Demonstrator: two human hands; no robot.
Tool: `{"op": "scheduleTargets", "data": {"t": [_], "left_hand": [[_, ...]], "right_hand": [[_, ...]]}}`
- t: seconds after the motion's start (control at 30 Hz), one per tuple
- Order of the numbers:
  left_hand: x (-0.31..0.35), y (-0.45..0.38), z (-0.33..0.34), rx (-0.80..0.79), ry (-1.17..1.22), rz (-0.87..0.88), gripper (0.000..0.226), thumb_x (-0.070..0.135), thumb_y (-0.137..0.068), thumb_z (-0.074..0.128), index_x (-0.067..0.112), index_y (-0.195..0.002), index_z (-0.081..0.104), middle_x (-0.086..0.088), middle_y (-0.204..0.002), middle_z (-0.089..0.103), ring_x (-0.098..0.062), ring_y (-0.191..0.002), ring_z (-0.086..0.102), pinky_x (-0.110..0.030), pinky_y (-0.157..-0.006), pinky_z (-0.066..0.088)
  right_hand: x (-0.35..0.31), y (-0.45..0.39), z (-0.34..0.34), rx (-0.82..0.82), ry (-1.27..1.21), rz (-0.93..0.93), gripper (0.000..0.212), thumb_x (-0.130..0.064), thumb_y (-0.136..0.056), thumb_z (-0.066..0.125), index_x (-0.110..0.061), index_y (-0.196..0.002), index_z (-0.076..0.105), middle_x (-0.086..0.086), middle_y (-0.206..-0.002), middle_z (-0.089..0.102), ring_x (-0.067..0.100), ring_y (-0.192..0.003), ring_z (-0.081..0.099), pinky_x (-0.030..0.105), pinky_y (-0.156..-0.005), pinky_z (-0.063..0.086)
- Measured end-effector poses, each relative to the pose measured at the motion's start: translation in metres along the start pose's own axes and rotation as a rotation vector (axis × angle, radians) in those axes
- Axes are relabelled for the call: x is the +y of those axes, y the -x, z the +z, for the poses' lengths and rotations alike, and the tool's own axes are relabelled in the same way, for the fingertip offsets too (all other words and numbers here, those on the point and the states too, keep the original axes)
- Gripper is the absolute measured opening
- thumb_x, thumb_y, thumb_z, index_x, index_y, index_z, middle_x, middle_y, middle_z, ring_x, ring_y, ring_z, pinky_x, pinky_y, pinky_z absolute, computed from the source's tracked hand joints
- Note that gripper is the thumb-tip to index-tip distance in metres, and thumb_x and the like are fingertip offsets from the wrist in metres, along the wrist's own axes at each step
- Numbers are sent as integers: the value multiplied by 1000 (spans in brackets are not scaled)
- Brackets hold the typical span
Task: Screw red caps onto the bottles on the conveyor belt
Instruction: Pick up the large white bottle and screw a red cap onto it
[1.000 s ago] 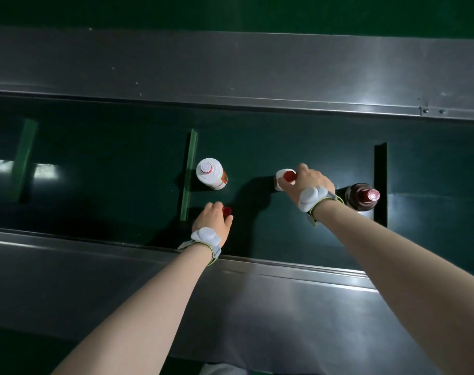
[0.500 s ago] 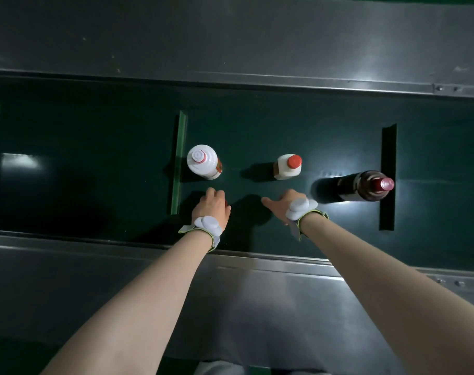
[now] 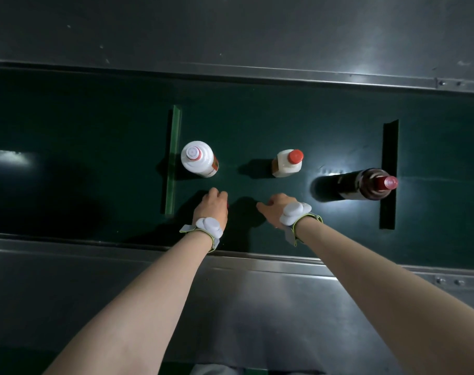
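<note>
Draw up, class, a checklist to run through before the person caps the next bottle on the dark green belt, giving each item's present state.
1. Round white bottle uncapped and upright: ok.
2. Small white bottle with red cap already capped: ok.
3. Tall dark brown glass bottle wearing its red cap: ok.
4. Left hand holding a red cap: cannot tell; only a red sliver shows by the fingers.
5. Right hand clear of all bottles: ok.
6. Dark green conveyor belt stopped: cannot tell.
</note>
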State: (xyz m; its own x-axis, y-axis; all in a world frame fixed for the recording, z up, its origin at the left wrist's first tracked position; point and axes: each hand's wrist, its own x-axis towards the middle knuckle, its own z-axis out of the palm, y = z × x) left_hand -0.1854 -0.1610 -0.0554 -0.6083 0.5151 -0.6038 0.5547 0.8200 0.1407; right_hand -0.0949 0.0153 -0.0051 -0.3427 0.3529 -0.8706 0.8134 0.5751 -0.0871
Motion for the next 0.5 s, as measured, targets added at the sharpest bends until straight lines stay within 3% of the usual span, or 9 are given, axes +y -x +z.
{"op": "scheduleTargets", "data": {"t": [0.13,0.23,0.37,0.5], "left_hand": [[2,5,4,-30,2,11,25,26,-110,59,10,-128,57,-13,-132,52,-33,-112,60,-42,-76,57],[3,5,11,-48,-17,-1,30,32,-109,62,11,-130,56,-13,-134,50,-32,-116,59,-41,-78,58],[5,9,16,24,1,-24,24,26,-110,59,11,-128,58,-12,-133,53,-32,-116,59,-40,-74,54],[10,23,3,150,125,42,29,36,-104,65,14,-122,63,-9,-125,57,-32,-114,60,-37,-68,43]], "right_hand": [[-2,9,-1,-8,-81,-7,53,-62,-101,42,-20,-106,74,1,-106,79,26,-103,73,31,-79,44],[-1,14,5,-35,-120,-13,53,-61,-102,41,-19,-106,74,2,-107,78,27,-103,74,32,-92,53],[0,20,13,-89,-103,-5,55,-58,-104,36,-17,-109,73,4,-109,78,29,-106,73,34,-99,53],[-3,27,10,-88,-190,-34,51,-56,-103,36,-17,-94,68,9,-104,80,33,-100,75,39,-98,56]]}}
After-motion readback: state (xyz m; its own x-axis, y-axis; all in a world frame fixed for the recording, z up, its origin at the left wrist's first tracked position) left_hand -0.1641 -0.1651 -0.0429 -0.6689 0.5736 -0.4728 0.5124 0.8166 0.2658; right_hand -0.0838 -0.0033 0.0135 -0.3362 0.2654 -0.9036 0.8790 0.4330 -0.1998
